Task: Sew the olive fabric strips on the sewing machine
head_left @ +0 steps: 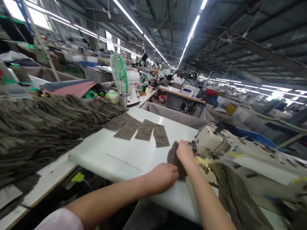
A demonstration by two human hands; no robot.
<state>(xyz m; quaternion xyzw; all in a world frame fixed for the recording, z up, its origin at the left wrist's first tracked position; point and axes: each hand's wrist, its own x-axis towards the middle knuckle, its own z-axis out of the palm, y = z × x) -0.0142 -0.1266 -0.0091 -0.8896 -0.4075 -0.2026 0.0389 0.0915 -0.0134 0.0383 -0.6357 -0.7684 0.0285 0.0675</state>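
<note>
A dark olive-brown fabric piece (173, 157) is on the white table beside the sewing machine (212, 140). My left hand (165, 177) has its fingers curled on the near left edge of the piece. At its far end my right hand (185, 152) pinches the same cloth, close to the machine head; its fingertips are partly hidden. Several flat pieces of like cloth (144, 130) lie in a row farther back, with small slit-like marks on some. More olive cloth (236, 188) hangs over the machine bed, right of my right forearm.
A large stack of folded olive cloth (48, 127) fills the left side. Behind the white table (100, 156) stand a fan (120, 75) and a metal cup (123, 100). A fabric-lined bin (172, 113) runs along the far edge. Another person (178, 80) sits farther off.
</note>
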